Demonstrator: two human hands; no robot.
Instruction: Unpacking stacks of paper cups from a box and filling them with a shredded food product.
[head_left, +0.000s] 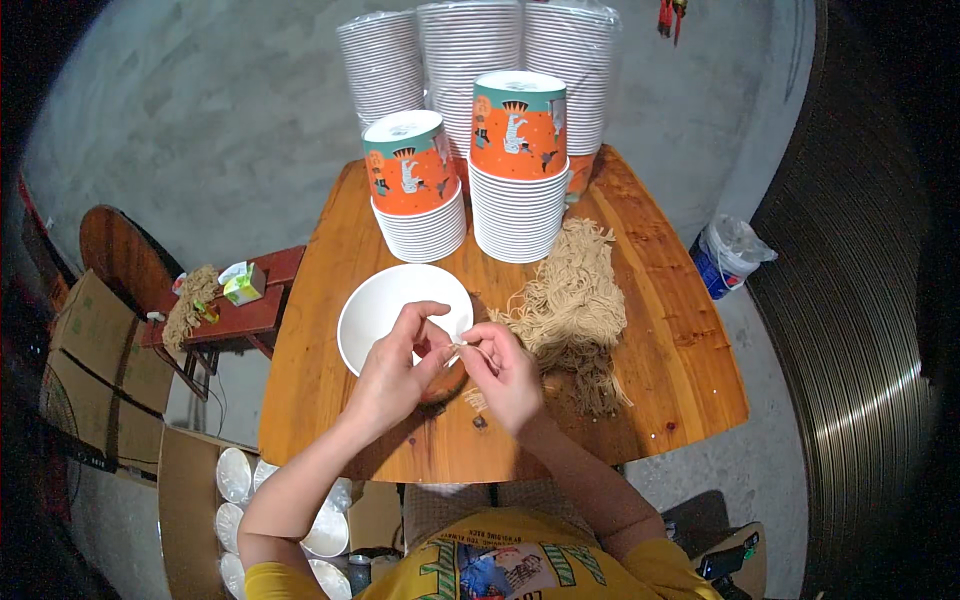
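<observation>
Both hands met near the table's (690, 330) front edge. The left hand (392, 368) and right hand (505, 372) pinched one noodle strand (458, 349) beside the white bowl (385, 300)

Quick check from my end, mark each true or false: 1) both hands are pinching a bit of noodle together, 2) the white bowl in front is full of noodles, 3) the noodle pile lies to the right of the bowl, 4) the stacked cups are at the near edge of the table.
1) True: the left hand and right hand meet on a small bit of noodle.
2) False: the white bowl looks empty.
3) True: the noodle pile lies on the wooden table, right of the bowl.
4) False: the stacked cups stand at the far side of the table.
</observation>
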